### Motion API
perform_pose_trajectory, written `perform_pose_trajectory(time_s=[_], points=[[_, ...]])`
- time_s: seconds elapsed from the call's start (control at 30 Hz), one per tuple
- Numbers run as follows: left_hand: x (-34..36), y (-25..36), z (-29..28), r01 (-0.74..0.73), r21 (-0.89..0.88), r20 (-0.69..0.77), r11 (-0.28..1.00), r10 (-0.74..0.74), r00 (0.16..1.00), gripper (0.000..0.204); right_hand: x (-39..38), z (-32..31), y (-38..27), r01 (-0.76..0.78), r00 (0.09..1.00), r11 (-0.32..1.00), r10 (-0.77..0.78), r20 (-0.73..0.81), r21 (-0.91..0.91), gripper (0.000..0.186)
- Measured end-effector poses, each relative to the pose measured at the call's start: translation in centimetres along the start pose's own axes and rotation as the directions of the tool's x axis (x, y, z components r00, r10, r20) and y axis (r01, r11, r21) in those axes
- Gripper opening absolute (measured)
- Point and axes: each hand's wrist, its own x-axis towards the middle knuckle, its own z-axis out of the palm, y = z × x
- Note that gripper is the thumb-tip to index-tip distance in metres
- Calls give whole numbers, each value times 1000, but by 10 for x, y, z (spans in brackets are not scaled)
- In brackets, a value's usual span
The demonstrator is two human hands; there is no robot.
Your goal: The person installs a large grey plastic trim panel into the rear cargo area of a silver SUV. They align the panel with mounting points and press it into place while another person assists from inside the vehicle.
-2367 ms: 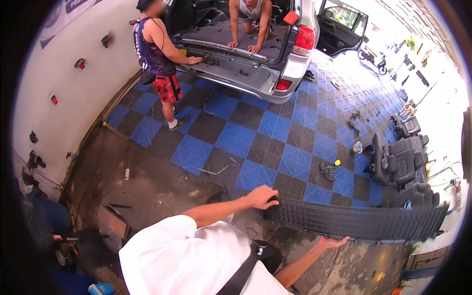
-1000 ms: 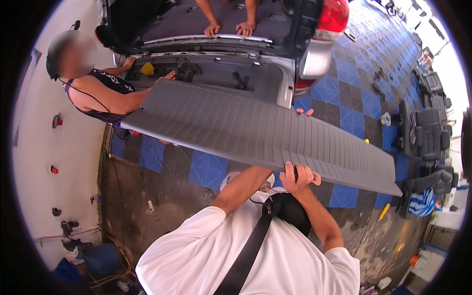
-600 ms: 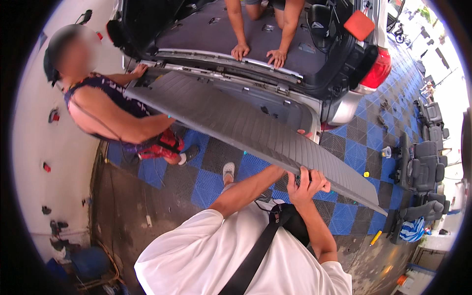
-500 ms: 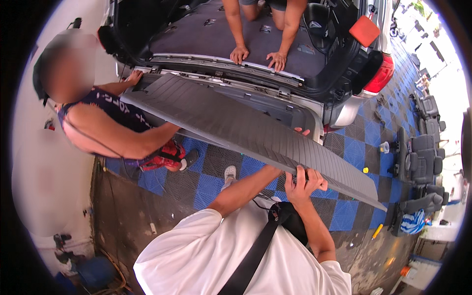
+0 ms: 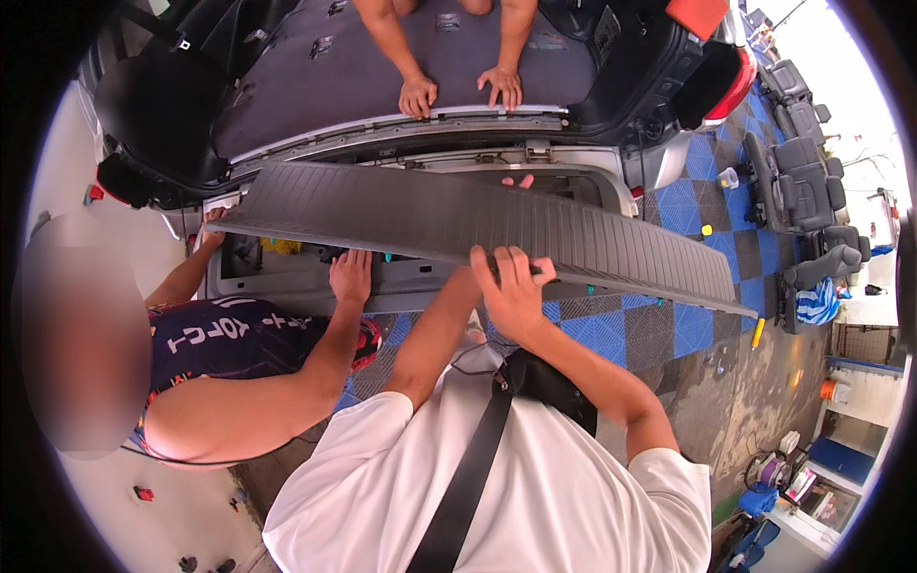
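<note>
A long grey ribbed plastic trim panel (image 5: 430, 205) lies tilted across the lowered tailgate (image 5: 420, 277) of a vehicle. My right hand (image 5: 513, 291) grips the panel's near edge, with its fingers bent over the ribbed face. Reaching underneath, my left arm passes behind the panel; only the fingertips of my left hand (image 5: 519, 181) show past the far edge, and the rest is hidden. At the panel's left end, one hand (image 5: 216, 225) of a co-worker reaches the corner. That person's other hand (image 5: 351, 275) is at the near edge, left of mine.
Another person's hands (image 5: 458, 93) press on the sill of the carpeted cargo floor (image 5: 373, 72). Several removed car seats (image 5: 798, 177) stand on the blue and black tiled floor (image 5: 669, 329) at right. A yellow tool (image 5: 757, 333) lies by the panel's right tip.
My view has turned and come nearer the tailgate. The panel now lies more level across it, and the co-worker at left has leaned in, with the nearer hand shifted along the edge.
</note>
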Motion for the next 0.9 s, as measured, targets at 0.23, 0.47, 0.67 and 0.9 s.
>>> perform_pose_trajectory(time_s=[0.23,0.47,0.67,0.9], points=[[-6,-56,-1,-89,421,5,903,96,995,64,43,30,-24,79,997,995,-80,13,67,49],[9,-57,47,32,238,15,971,-37,999,60,61,64,-15,232,970,966,-238,39,114,48],[15,-56,61,98,152,31,984,-103,994,57,56,56,-16,336,919,917,-369,141,215,49],[18,-42,70,279,-406,63,870,-278,958,54,81,22,24,329,902,913,-379,207,241,52]])
